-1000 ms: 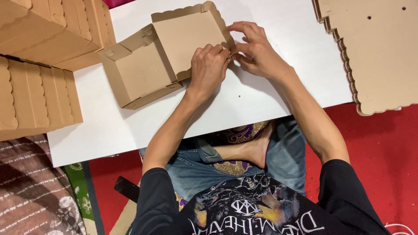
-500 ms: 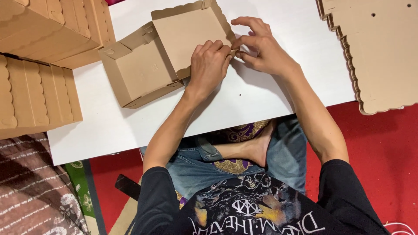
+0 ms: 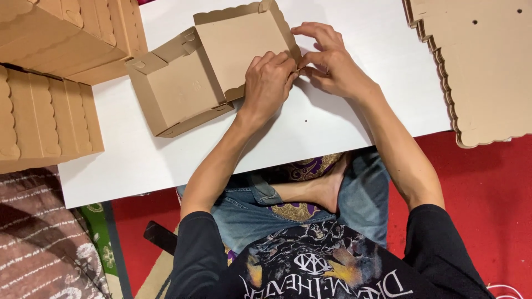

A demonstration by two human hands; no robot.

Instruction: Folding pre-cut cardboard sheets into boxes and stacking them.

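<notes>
While the box (image 3: 213, 66) lies open on the white table (image 3: 332, 124), we have its tray half already standing with walls up; the lid half's near corner is not yet closed — that seems to be what is left. Our left hand (image 3: 270, 77) is curled down on the lid's edge, and our right hand (image 3: 331, 62) pinches the corner flap, fingers half bent. It is matte brown card — stiff, scallop-edged. Folded boxes (image 3: 47, 66) are stacked left; flat blanks (image 3: 482, 66) lie right.

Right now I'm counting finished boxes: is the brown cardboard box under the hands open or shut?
Open. The cardboard box shows its bare inside, its lid laid back; left hand and right hand pinch the lid's corner.
</notes>
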